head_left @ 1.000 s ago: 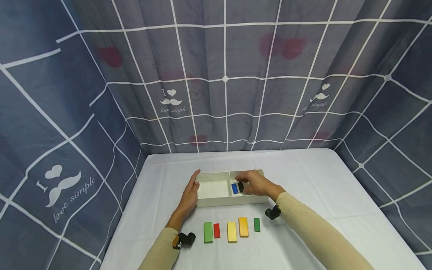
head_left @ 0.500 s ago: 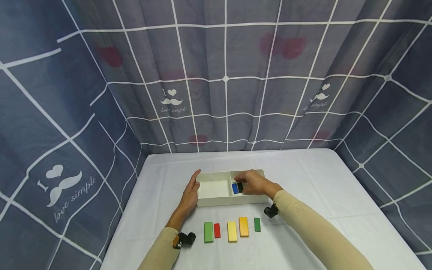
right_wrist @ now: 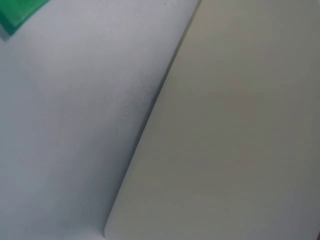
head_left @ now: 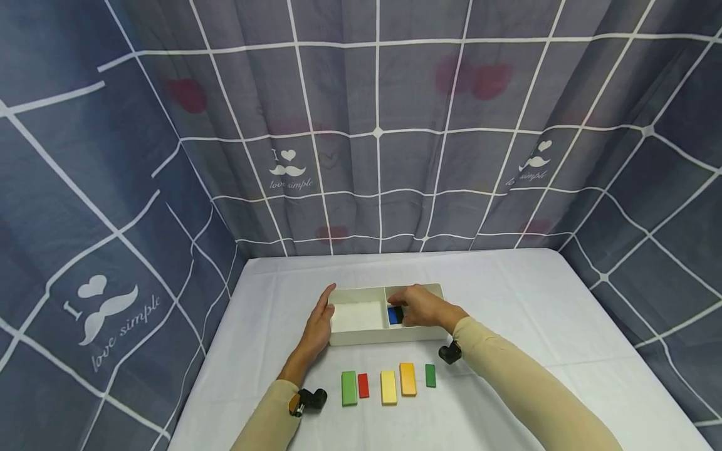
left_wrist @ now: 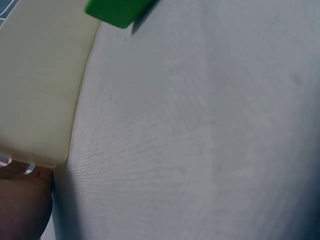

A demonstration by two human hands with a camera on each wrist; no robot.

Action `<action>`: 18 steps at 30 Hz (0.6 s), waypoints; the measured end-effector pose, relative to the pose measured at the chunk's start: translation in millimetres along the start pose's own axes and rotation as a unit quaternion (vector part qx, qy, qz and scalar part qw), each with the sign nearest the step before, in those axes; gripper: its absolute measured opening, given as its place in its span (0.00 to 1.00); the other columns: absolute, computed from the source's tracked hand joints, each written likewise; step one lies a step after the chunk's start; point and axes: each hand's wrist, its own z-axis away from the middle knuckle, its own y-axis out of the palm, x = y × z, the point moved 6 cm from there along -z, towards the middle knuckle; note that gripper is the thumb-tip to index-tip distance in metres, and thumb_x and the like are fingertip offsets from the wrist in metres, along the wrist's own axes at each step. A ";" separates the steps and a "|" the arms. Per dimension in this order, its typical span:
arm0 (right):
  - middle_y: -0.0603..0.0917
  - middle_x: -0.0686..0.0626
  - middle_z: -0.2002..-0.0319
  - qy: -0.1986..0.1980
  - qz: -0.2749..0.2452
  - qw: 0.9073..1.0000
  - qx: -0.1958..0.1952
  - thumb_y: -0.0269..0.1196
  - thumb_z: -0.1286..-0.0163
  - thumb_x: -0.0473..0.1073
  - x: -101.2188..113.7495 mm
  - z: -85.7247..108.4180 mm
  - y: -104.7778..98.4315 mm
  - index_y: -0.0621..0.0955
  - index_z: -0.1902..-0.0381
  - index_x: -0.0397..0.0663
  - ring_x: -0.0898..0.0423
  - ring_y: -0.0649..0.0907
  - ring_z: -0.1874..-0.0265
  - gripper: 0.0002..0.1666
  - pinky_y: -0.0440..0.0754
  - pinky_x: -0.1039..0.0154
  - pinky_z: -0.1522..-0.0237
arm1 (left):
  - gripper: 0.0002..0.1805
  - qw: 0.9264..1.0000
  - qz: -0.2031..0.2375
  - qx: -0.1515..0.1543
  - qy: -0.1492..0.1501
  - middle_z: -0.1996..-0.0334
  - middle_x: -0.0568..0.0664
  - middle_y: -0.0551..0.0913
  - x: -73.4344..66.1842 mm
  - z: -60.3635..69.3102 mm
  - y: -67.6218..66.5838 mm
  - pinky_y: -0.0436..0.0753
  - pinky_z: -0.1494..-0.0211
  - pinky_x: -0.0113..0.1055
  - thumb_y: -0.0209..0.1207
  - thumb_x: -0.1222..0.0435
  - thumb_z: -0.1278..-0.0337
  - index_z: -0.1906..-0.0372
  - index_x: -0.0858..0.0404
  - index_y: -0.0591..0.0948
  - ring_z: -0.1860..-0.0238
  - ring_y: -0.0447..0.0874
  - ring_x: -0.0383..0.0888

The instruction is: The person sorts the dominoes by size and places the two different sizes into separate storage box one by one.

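Note:
An off-white two-compartment box lies on the white-covered table. My left hand rests along its left end, the fingers fairly straight against the wall. In the left wrist view, part of that hand shows at the box's corner. Over the right compartment, my right hand reaches in and pinches a black block, its fingertips partly hidden. Right beside the black block lies a blue block. Only the box's outer wall and cloth fill most of the right wrist view, with no hand visible there.
In front of the box is a row of blocks: light green, red, pale yellow, orange-yellow and dark green. A grid-patterned curtain surrounds the table's back and sides.
My right hand has shifted slightly left inside the compartment, bringing the black block up against the blue one. The gap between them has closed. My left hand stays at the box's end.

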 end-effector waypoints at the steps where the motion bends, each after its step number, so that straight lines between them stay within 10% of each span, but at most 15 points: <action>1: 0.91 0.47 0.38 0.000 0.000 1.000 0.000 0.79 0.45 0.25 -0.1 -0.3 0.0 0.86 0.32 0.41 0.49 0.89 0.37 0.40 0.87 0.50 0.33 | 0.30 1.000 0.000 0.000 0.001 0.12 0.57 0.60 -0.2 -0.2 0.1 0.49 0.11 0.67 0.35 0.62 0.08 0.10 0.46 0.56 0.11 0.51 0.61; 18: 0.91 0.44 0.38 0.013 -0.003 1.000 -0.008 0.82 0.41 0.32 6.4 5.9 -5.6 0.85 0.32 0.38 0.48 0.89 0.37 0.37 0.87 0.50 0.33 | 0.31 1.000 0.004 0.000 0.007 0.12 0.57 0.59 -0.7 0.2 1.0 0.48 0.11 0.67 0.35 0.63 0.08 0.10 0.49 0.56 0.11 0.51 0.61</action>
